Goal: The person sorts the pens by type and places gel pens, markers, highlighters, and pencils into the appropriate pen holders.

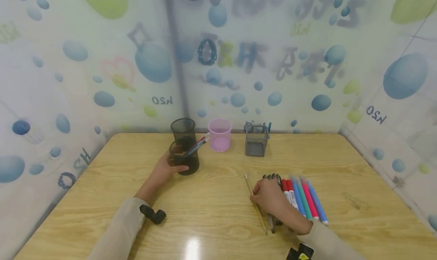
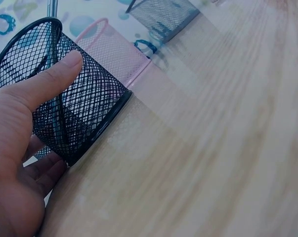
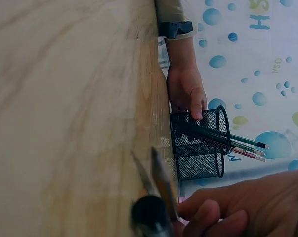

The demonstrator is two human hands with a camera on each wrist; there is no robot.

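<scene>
My left hand (image 1: 164,169) grips a black mesh pen cup (image 1: 192,164), its thumb lying across the near side. Several pencils (image 1: 196,148) lean out of that cup toward the right. Over at the right, my right hand (image 1: 272,198) pinches a yellow pencil (image 1: 260,217) between thumb and fingers, low over the table. The pencil's point (image 3: 158,160) faces away from the fingers in the right wrist view. Black pens (image 1: 272,226) lie partly hidden under this hand. Red markers (image 1: 289,188) and blue, green and pink felt-tip pens (image 1: 308,201) lie in a row beside it.
Behind the held cup stands another black mesh cup (image 1: 183,127). A pink mesh cup (image 1: 220,137) and a square grey mesh holder (image 1: 257,149) stand along the back of the wooden table (image 1: 211,210), near the patterned wall (image 1: 239,63).
</scene>
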